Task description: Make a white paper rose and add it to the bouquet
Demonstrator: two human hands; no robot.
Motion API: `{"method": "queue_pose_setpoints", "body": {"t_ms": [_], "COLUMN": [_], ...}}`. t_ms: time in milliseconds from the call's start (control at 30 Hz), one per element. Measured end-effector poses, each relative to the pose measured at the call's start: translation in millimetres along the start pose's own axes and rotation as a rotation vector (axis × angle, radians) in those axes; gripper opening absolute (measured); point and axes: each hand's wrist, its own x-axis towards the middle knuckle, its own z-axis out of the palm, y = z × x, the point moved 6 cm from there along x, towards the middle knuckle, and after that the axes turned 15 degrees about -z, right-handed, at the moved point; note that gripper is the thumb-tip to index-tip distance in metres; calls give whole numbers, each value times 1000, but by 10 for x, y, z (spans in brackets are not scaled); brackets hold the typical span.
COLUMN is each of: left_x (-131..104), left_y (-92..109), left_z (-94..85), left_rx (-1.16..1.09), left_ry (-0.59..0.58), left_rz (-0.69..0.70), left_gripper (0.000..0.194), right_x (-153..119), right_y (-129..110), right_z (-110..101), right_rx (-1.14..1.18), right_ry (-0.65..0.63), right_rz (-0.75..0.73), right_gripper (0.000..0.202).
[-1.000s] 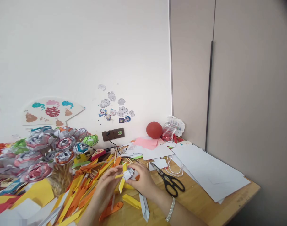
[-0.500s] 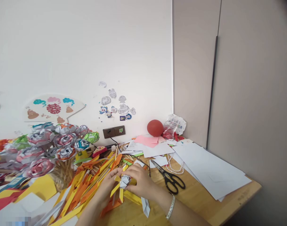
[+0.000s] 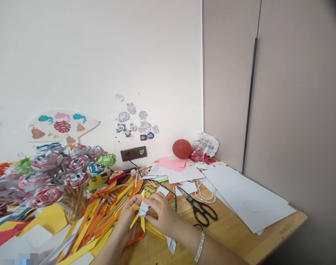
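Note:
Between my two hands, over the table's front part, is a folded paper flower (image 3: 143, 210) with a white middle and yellow pointed strips sticking out. My left hand (image 3: 131, 210) grips it from the left, fingertips at its upper edge. From the right, my right hand (image 3: 161, 211) pinches it with thumb and fingers; a sparkling bracelet is on that wrist. Some of the flower is hidden behind the fingers. Under my right hand lie a yellow folded strip (image 3: 156, 232) and a white folded strip (image 3: 171, 244).
Orange and yellow folded strips (image 3: 95, 224) are heaped at left, beside a bunch of paper roses (image 3: 77, 163). Black-handled scissors (image 3: 202, 211), a bead string (image 3: 205, 199) and white sheets (image 3: 247, 198) lie at right. A red balloon (image 3: 182, 148) sits by the wall.
The paper flower has turned slightly between my hands, and my right fingers have shifted a little over it. The view has moved very slightly.

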Motion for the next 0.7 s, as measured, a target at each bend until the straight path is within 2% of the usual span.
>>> {"method": "queue_pose_setpoints", "body": {"t_ms": [200,367,433,567,700], "left_x": [-5,-85,-108,-117,-122], "left_y": [12,145,194,219,193], "left_z": [0,22,17,-5,26], "left_rx": [13,0,-31,-33,-6], "left_ry": [-67,-51,-40,8,20], "left_rz": [31,111,150,194,212], "left_gripper": [19,24,27,26,23], "right_x": [31,48,28,-31,-79], "right_y": [-11,65,106,191,272], "right_z": [-106,-254,-245,-123,-72], "right_rx": [158,212,212,241,271], "right_ry": [18,193,237,253,313], "right_rz": [23,117,170,271,353], "right_gripper": [58,35,34,46,41]}}
